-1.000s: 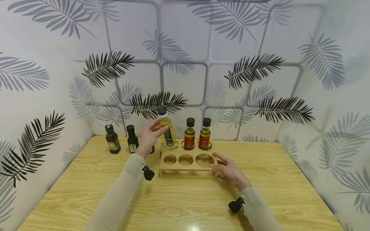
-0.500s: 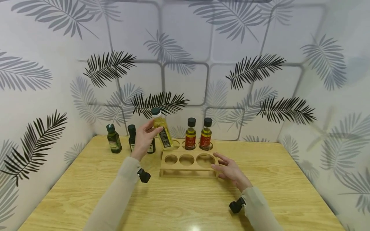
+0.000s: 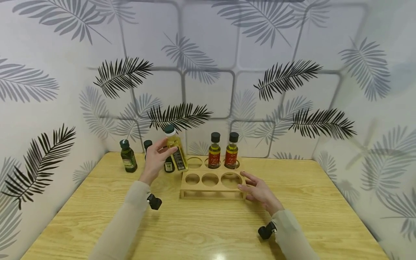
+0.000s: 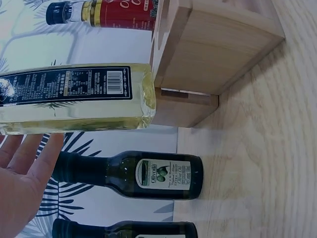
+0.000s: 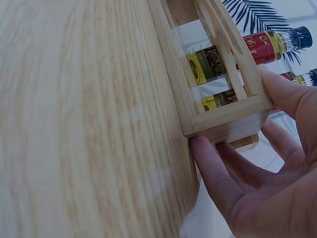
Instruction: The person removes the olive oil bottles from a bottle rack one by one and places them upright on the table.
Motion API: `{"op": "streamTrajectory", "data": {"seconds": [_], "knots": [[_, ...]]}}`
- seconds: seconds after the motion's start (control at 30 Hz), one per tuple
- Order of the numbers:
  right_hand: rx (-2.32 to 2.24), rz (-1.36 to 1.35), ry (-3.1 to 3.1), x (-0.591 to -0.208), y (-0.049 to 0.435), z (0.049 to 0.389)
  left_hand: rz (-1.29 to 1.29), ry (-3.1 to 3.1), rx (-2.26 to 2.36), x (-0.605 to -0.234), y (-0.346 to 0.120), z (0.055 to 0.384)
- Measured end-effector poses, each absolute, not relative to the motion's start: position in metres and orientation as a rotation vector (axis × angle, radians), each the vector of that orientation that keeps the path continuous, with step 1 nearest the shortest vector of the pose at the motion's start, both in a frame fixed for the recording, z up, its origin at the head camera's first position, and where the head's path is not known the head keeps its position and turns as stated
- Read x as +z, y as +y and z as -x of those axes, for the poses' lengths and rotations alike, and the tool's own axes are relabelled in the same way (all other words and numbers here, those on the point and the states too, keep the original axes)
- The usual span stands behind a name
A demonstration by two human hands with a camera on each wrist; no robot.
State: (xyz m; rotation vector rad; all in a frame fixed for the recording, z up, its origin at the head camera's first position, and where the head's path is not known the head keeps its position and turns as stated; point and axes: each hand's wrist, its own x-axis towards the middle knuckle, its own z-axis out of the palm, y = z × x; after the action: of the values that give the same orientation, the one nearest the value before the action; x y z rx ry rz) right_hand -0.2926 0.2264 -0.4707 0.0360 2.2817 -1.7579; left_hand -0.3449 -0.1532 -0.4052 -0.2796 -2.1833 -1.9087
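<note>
My left hand [image 3: 153, 161] holds a clear bottle of yellow oil [image 3: 177, 153] with a dark green cap. The bottle leans, cap to the left, just left of a two-tier wooden bottle rack [image 3: 208, 188]. Its dark label with a barcode faces the left wrist camera. At the rack's right end, my right hand [image 3: 260, 194] grips the wood, with the thumb by the upper edge and fingers lower on the end. Two red-labelled oil bottles [image 3: 214, 159] stand in the back row of the rack. The back-left hole and the front holes hold no bottle.
Left of the rack stand three dark green bottles: one at the far left [image 3: 129, 159], one partly behind my left hand [image 3: 147, 144], and one behind the held bottle [image 3: 169, 165]. A leaf-patterned wall [image 3: 208, 94] closes off the back of the wooden table [image 3: 208, 227].
The left hand has drawn the yellow oil bottle leftward out from over the rack's back-left hole and lowered it slightly, tilting it more. The right hand stays at the rack's end.
</note>
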Motion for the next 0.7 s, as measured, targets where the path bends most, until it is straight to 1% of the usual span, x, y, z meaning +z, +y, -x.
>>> {"op": "streamTrajectory", "data": {"seconds": [0.27, 0.7], "knots": [[-1.746, -0.046, 2.284, -0.471, 0.225, 0.292, 0.274, -2.158, -1.909, -0.407, -0.164, 0.338], [-1.75, -0.032, 2.281, -0.473, 0.228, 0.294, 0.231, -2.237, -1.887, -0.412, -0.184, 0.335]]}}
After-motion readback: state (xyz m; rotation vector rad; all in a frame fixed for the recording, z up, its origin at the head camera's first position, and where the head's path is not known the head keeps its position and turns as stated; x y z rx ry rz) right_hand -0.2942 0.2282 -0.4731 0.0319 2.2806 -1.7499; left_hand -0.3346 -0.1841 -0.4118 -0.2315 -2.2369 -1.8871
